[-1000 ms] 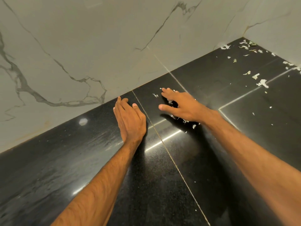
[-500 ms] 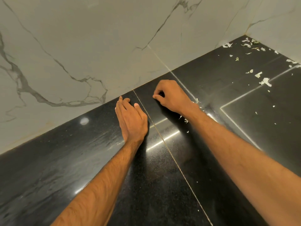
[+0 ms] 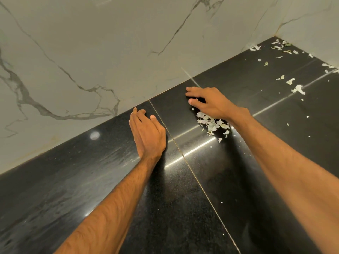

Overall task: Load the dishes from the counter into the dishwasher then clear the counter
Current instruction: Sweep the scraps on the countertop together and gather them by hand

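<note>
Gleaming black granite counter (image 3: 91,180), papery flakes (image 3: 211,123)

Your left hand (image 3: 147,133): fingers straight and pressed together, pointing forward, thumb tucked alongside
Your right hand (image 3: 211,103): palm down, fingers loosely spread and pointing left, thumb held apart below them
Your left forearm (image 3: 117,204): bare, reaching in from lower left
Your right forearm (image 3: 286,162): bare, reaching in from the right edge
Gap: your hands are near, not touching

No text, label, brand, number or sign can be read on the bench (image 3: 73,189), the wall (image 3: 110,43) or the scraps (image 3: 211,123).
</note>
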`<act>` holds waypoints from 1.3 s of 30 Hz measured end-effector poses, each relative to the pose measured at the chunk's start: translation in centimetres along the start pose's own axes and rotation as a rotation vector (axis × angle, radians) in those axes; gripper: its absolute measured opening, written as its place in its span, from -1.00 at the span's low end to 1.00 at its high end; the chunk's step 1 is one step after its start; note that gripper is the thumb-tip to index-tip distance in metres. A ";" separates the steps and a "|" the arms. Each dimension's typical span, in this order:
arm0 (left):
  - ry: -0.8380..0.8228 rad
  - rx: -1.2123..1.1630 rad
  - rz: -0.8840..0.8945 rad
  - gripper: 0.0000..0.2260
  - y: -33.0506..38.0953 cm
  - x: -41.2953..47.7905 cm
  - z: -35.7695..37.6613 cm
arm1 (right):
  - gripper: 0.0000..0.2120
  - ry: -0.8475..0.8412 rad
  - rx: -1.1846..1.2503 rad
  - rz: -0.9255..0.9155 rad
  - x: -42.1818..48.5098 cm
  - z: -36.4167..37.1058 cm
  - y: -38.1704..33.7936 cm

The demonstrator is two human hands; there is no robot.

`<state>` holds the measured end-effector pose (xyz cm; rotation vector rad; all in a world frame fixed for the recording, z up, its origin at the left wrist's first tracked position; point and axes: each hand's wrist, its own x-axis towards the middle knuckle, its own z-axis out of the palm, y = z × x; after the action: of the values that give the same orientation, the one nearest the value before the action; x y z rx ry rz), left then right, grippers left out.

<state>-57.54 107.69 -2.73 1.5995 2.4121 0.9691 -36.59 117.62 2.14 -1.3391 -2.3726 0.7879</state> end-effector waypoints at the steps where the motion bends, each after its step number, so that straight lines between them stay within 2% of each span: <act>1: 0.001 0.000 0.002 -0.63 0.0 0.0 0.0 | -0.62 -0.027 0.026 -0.030 -1.3 -0.2 0.2; 3: 0.003 0.001 0.007 -0.64 -0.1 0.0 0.2 | -0.64 -0.080 0.045 -0.048 -4.1 -0.9 0.7; 5: 0.002 0.005 0.008 -0.64 -0.2 0.0 0.2 | -0.63 -0.059 0.085 -0.005 -6.2 -2.1 1.1; 8: -0.011 0.000 0.003 -0.63 -0.2 0.0 0.2 | -0.69 0.175 0.175 0.075 -8.5 -3.4 2.2; 10: -0.011 0.001 0.006 -0.62 -0.2 0.0 0.2 | -0.66 0.290 0.130 0.115 -9.2 -3.1 2.8; 12: -0.003 -0.015 0.012 -0.64 -0.2 0.0 0.1 | -0.54 0.244 0.014 0.159 -9.6 -1.5 2.8; 14: 0.007 -0.034 0.017 -0.65 -0.1 0.0 0.0 | -0.31 0.147 -0.122 0.164 -9.6 1.2 2.6; 15: 0.008 -0.036 0.015 -0.65 -0.1 -0.1 0.0 | -0.26 0.121 -0.141 0.148 -9.6 2.2 2.2; 17: 0.007 -0.035 0.009 -0.64 -0.2 -0.1 0.0 | -0.29 0.103 -0.045 0.119 -10.1 3.3 1.1; 19: 0.010 -0.040 0.008 -0.64 -0.2 0.0 0.0 | -0.30 0.137 0.106 0.114 -11.3 2.9 0.0; 20: 0.012 -0.043 0.010 -0.65 -0.2 -0.1 0.0 | -0.27 0.175 0.106 0.125 -11.9 2.9 0.1; 22: 0.016 -0.044 0.014 -0.65 -0.2 -0.1 0.0 | -0.14 0.232 -0.027 0.171 -13.2 2.9 0.3; 25: 0.013 -0.034 0.016 -0.66 -0.2 -0.1 0.0 | 0.12 0.182 -0.278 0.317 -14.3 4.1 0.1; 28: 0.010 -0.031 0.019 -0.67 -0.2 -0.1 0.0 | 0.18 0.218 -0.263 0.336 -12.7 5.4 -0.8; 31: 0.008 -0.031 0.016 -0.67 0.0 -0.1 -0.1 | 0.12 0.280 -0.122 0.272 -9.1 5.8 -1.5; 33: 0.009 -0.025 0.018 -0.67 0.0 -0.1 -0.2 | -0.01 0.342 -0.031 0.213 -6.6 5.4 -1.2; 39: 0.006 -0.042 0.031 -0.68 0.0 -0.1 -0.3 | -0.87 0.494 0.077 -0.032 -6.5 5.1 0.0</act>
<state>-57.60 107.48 -2.52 1.6273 2.3609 1.0240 -35.81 110.47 -1.96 -1.2824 -1.9502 0.4643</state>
